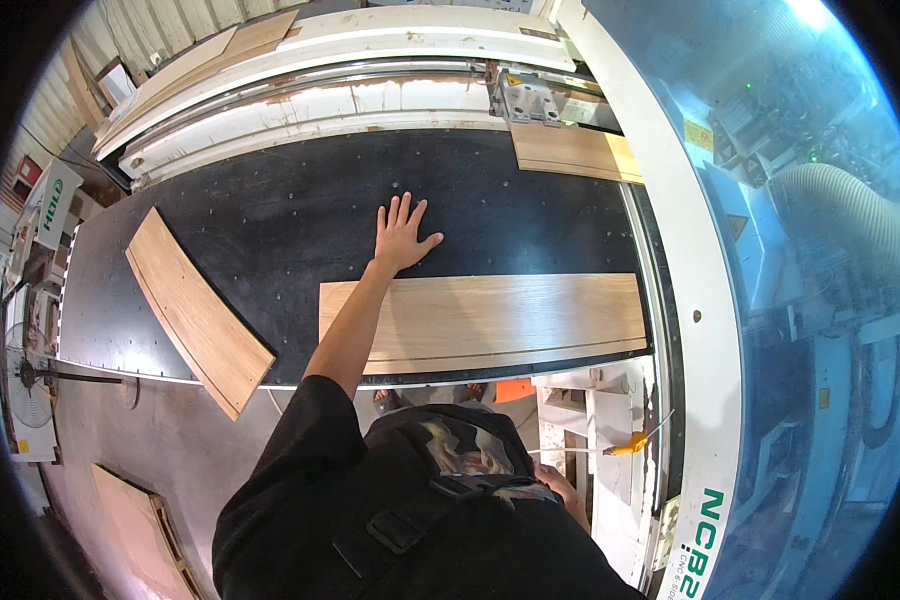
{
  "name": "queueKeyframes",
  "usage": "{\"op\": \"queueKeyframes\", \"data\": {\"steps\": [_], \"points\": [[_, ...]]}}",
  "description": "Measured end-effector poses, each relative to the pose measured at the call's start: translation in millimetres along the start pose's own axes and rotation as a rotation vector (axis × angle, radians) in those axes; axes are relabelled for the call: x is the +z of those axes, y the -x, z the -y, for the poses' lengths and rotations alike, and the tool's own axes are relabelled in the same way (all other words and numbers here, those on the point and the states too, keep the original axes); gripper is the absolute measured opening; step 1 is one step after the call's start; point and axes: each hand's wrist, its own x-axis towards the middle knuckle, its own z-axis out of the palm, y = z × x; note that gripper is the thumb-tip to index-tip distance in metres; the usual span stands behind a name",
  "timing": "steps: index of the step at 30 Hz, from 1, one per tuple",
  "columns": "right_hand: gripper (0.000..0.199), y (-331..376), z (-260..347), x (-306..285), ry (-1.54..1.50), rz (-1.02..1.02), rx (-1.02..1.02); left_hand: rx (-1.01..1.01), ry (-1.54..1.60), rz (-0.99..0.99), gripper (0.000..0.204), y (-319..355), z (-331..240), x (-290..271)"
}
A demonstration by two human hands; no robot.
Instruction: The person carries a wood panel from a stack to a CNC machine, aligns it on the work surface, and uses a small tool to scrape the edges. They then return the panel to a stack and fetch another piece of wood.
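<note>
My left hand (402, 232) lies flat on the black machine bed (300, 210), fingers spread, holding nothing. It rests just beyond the far edge of a long light-wood panel (490, 320), and my forearm crosses that panel's left end. My right hand (567, 492) hangs low beside my body near the white machine frame. Only part of it shows, and I cannot tell whether it holds anything. A thin tool with a yellow handle (630, 446) sticks out from the frame, a little above and to the right of that hand.
A curved wood panel (195, 312) lies at the bed's left front. A smaller wood piece (572, 152) sits at the far right under a metal head (526, 98). A white gantry (660, 250) runs along the right. A board (135, 530) and a fan (25, 385) stand on the floor at left.
</note>
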Motion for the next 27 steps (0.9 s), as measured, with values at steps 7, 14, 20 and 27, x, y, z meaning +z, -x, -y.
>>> {"op": "queueKeyframes", "data": {"steps": [7,14,20,27], "points": [[0.016,-47,-60,-63,0.071,-0.16,0.065,0.007,0.022,-0.052,0.083,3,-5,-1],[0.04,-119,-104,-109,0.87,-0.742,-0.173,0.003,-0.026,-0.058,0.082,6,-9,-3],[0.049,-215,-86,-77,0.674,-0.284,-0.014,0.022,0.029,-0.083,0.08,2,-13,-9],[0.065,-139,-28,-65,1.029,-0.475,0.174,0.002,0.042,-0.106,0.075,5,-14,-13]]}}
